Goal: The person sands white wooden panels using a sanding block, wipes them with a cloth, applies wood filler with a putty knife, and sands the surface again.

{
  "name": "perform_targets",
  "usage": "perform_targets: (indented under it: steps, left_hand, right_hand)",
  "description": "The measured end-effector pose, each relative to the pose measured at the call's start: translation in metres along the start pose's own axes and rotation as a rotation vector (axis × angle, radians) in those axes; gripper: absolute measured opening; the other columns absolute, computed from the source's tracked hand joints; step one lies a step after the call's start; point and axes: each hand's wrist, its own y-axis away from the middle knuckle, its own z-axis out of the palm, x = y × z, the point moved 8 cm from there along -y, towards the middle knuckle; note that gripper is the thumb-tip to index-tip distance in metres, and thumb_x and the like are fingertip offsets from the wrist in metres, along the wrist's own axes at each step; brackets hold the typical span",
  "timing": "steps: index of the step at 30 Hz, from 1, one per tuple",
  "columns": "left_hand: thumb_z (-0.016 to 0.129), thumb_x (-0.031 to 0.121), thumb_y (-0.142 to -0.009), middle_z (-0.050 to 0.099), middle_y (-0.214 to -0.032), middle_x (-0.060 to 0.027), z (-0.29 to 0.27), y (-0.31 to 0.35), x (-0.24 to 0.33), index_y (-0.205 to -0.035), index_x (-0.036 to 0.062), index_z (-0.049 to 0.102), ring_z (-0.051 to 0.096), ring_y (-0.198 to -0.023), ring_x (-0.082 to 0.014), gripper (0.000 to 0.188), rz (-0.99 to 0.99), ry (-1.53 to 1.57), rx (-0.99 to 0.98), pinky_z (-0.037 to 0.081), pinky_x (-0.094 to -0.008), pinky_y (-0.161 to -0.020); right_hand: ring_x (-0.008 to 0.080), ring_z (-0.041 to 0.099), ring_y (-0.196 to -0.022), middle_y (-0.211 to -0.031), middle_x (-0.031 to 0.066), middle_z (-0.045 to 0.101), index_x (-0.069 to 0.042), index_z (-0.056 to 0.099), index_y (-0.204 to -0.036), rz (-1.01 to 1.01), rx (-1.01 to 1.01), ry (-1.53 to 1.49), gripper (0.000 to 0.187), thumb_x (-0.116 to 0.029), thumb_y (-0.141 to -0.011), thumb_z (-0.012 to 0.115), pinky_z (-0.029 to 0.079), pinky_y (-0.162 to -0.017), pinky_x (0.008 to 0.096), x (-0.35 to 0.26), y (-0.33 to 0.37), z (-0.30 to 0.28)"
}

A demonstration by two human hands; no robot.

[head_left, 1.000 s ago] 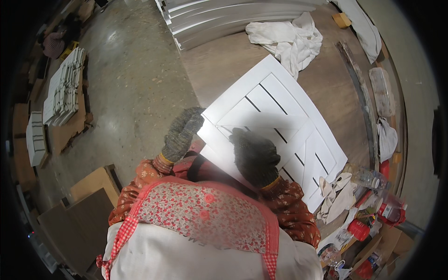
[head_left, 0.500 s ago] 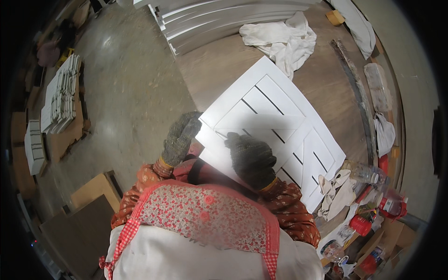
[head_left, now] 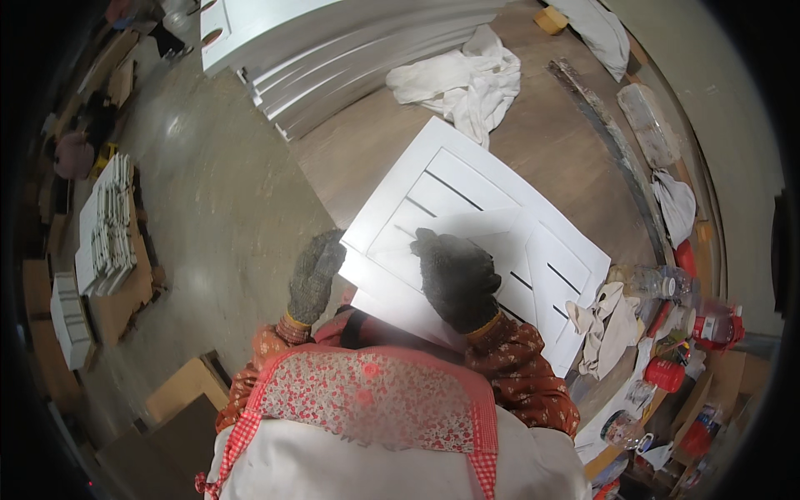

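Observation:
A white panel (head_left: 487, 193) with raised framing and dark slots lies tilted across the worktable in front of me. At its left corner, my left hand (head_left: 316, 277), in a dark grey knit glove, is closed on the edge. My right hand (head_left: 460, 282), gloved alike, is over the panel's near half with its fingers curled. Whatever those fingers may hold is hidden, and I cannot tell whether they touch the surface. Part of the panel lies in the right hand's shadow.
Beyond the panel are a crumpled white cloth (head_left: 467, 79) and a stack of white panels (head_left: 333, 62). A beige rag (head_left: 607, 329), clear bottles (head_left: 646, 282) and a red-capped container (head_left: 718, 323) crowd the right. More white pieces (head_left: 108, 225) are piled at left.
The view has shifted, so the surroundings sit differently. Across the panel, my right hand has moved a little rightward, away from the left corner. My left hand stays at that corner.

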Motion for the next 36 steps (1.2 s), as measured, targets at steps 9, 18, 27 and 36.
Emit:
perform_targets:
  steps: [9,18,27,36]
  left_hand:
    - [0.062,0.02,-0.092,0.061,-0.106,-0.004,0.002,-0.007,-0.017,-0.125,0.0007,0.058,0.054,-0.09,-0.0098,0.038,-0.488,0.444,-0.036,0.046,-0.0258,-0.076]
    - [0.066,0.017,-0.086,0.064,-0.102,-0.0057,0.017,-0.026,0.02,-0.123,-0.0006,0.057,0.058,-0.085,-0.0149,0.042,-0.592,0.464,-0.528,0.048,-0.0305,-0.077]
    - [0.062,0.006,-0.088,0.061,-0.115,-0.0121,0.022,-0.044,0.023,-0.132,-0.0031,0.049,0.061,-0.098,-0.0199,0.047,-0.529,0.416,-0.87,0.055,-0.0379,-0.085]
    - [0.063,0.005,-0.09,0.058,-0.118,-0.0096,-0.009,-0.051,0.021,-0.13,0.0012,0.05,0.056,-0.106,-0.019,0.043,-0.357,0.16,-0.565,0.055,-0.0384,-0.087]
  right_hand:
    - [0.0283,0.061,-0.077,-0.085,0.0115,0.064,-0.01,0.064,-0.095,0.301,-0.167,-0.086,0.012,-0.012,-0.09,0.053,0.049,-0.071,0.0414,0.015,0.002,0.012]
    - [0.0173,0.062,-0.072,-0.087,0.0061,0.068,-0.009,0.068,-0.112,0.732,0.675,-0.088,0.025,-0.009,-0.093,0.052,0.051,-0.066,0.0307,0.06,0.166,-0.128]
    - [0.0059,0.049,-0.062,-0.079,-0.0031,0.063,-0.004,0.07,-0.107,1.51,1.183,-0.126,0.024,-0.022,-0.097,0.059,0.04,-0.055,0.0234,-0.081,0.333,-0.128]
    - [0.0253,0.066,-0.077,-0.092,0.0114,0.07,-0.006,0.07,-0.106,1.307,0.646,0.345,0.023,-0.021,-0.09,0.064,0.051,-0.069,0.0343,-0.039,0.322,-0.134]
